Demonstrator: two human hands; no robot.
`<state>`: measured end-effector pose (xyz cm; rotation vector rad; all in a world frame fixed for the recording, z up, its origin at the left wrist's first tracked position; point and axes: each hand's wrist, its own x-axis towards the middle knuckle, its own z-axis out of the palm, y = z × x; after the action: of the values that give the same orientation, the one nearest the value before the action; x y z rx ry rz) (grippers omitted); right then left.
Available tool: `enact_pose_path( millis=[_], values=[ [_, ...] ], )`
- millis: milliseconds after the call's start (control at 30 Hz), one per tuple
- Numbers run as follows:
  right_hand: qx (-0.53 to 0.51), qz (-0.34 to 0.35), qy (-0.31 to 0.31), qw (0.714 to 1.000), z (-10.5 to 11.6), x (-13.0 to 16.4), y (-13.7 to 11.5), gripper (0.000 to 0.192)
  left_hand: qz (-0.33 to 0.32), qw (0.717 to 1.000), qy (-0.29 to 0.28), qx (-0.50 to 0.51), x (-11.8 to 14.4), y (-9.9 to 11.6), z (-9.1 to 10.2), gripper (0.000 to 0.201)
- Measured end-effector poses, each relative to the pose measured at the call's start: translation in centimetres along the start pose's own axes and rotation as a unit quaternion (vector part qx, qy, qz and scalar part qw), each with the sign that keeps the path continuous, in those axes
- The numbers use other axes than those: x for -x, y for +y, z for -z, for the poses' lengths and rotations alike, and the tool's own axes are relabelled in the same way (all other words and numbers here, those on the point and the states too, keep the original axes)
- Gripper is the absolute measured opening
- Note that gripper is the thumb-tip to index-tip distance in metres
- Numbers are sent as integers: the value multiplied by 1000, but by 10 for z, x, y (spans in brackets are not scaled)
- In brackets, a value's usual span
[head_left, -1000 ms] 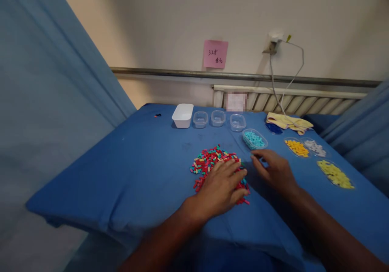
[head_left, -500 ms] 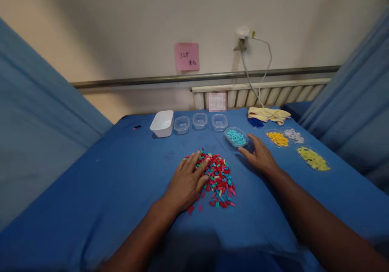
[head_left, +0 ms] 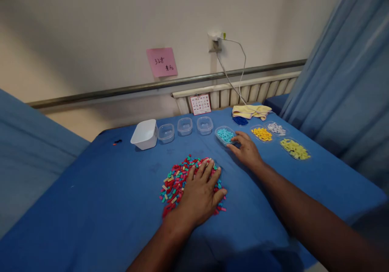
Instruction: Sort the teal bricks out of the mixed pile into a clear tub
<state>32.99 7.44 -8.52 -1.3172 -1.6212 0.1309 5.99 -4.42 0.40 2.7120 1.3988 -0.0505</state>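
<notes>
A heap of small red, teal and cream pieces (head_left: 176, 178) lies on the blue cloth in front of me. My left hand (head_left: 200, 193) rests flat on the right part of that heap, fingers spread. My right hand (head_left: 246, 151) lies palm down on the cloth, its fingertips touching the near rim of a clear dish of light-blue pieces (head_left: 225, 135). Neither hand grips anything that I can see.
At the back stand a white tub (head_left: 145, 134) and three clear cups (head_left: 185, 126). To the right are dishes of orange (head_left: 261, 133), white (head_left: 276, 128), yellow (head_left: 294, 148) and dark-blue pieces (head_left: 240, 121), and a yellow cloth (head_left: 251, 110). Blue curtains hang on both sides.
The view swung, so everything sits further left and lower. My left hand slid from the heap's left side onto its right part. My right hand reached forward to the light-blue dish.
</notes>
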Motion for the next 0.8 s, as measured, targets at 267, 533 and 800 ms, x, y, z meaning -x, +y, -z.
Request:
enact_pose_path(
  millis=[267,533,800],
  values=[
    [2,-40,45,998,-1,-10,23,35,85,996,16,-30,17,-45,6,67],
    [14,-43,47,998,-37,-85,40,29,110,993,17,40,20,-60,-10,67],
    [6,-32,48,998,-44,-63,37,52,119,991,18,51,20,-53,-8,65]
  ],
)
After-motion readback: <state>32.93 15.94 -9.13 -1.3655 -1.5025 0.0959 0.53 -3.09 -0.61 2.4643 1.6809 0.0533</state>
